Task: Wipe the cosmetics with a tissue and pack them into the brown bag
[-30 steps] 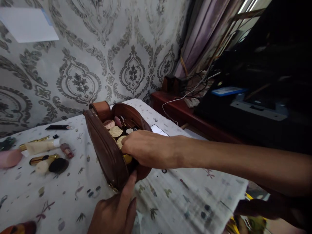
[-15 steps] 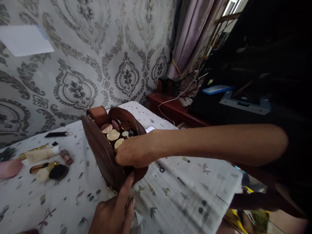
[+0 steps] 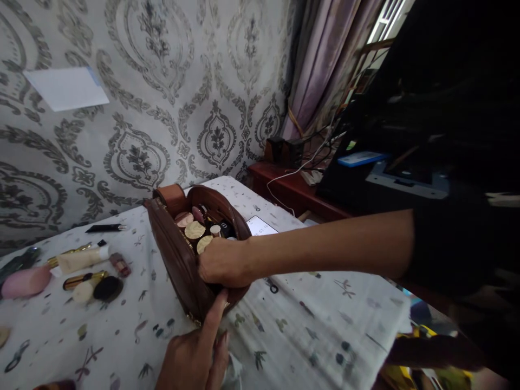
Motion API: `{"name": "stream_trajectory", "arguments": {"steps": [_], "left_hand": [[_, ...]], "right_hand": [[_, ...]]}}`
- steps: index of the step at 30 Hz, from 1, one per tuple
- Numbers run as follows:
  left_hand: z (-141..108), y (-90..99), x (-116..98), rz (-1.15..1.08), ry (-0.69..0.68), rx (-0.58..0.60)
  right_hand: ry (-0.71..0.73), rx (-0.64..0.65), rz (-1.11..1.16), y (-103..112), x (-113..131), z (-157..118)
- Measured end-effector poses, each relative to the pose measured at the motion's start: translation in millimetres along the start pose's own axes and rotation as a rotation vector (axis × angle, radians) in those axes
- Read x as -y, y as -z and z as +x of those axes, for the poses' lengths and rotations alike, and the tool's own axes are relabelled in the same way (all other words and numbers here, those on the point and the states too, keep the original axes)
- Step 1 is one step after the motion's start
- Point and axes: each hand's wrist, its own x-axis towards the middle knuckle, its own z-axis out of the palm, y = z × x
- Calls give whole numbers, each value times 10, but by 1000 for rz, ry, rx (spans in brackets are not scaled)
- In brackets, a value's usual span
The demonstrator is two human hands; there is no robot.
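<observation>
A brown zip-up bag [image 3: 173, 260] lies open on its back on the patterned cloth. Inside it are several round compacts [image 3: 195, 229], some pale gold and some pinkish, with a small black case [image 3: 226, 227] beside them. My right hand [image 3: 225, 262] is down in the bag's opening, its fingers hidden by the hand itself and the bag wall. My left hand [image 3: 195, 357] is at the bag's near end, its index finger stretched out to touch the zip edge. A whitish, see-through thing [image 3: 233, 374] shows just beside the left hand; its kind is unclear.
On the left lie a cream tube [image 3: 83, 259], a pink bottle [image 3: 26, 282], a black round lid [image 3: 108, 288], a dark pencil-like item [image 3: 104, 228] and a small lip-colour tube [image 3: 120, 264]. A lit phone [image 3: 260, 226] sits behind my right arm. A red-brown side table [image 3: 280, 184] holds cables.
The view has shifted, so the bag and cosmetics appear slightly lower and further right. More of the phone shows. My right hand stays in the bag and my left stays at its near edge.
</observation>
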Motion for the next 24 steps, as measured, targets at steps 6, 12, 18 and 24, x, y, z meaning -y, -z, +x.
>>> {"name": "stream_trajectory", "arguments": {"steps": [6, 12, 18, 24], "left_hand": [[-25, -44, 13, 7, 10, -16], [-16, -44, -3, 3, 20, 5], [-15, -26, -10, -6, 14, 59], [14, 45, -2, -45, -19, 130]], "right_hand": [[5, 41, -56, 11, 45, -6], [-43, 24, -24, 30, 76, -30], [-43, -31, 1, -8, 65, -49], [-11, 42, 37, 102, 58, -98]]}}
